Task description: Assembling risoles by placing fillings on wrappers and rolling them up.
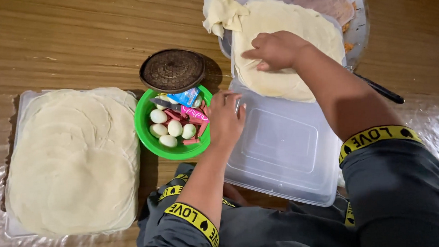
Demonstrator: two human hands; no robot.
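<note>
My right hand (pixel 275 49) lies flat on a round, pale dough sheet (pixel 294 36) that rests on a clear lid at the back. My left hand (pixel 226 118) touches the near-left corner of an upturned clear plastic container (pixel 285 150), with fingers bent and nothing in them. Just left of that hand is a green bowl (pixel 148 136) holding several peeled eggs (pixel 168 128), pink sausage pieces and a small knife (pixel 164 104). A folded scrap of dough (pixel 222 12) hangs at the sheet's far-left edge.
A big stack of round dough sheets (pixel 73 159) fills a tray at the left. A dark round lid (pixel 173 70) sits behind the green bowl. A metal bowl (pixel 356 23) of filling stands at the back right, with a dark utensil handle (pixel 381 89) beside it. Clear plastic film covers the wooden floor.
</note>
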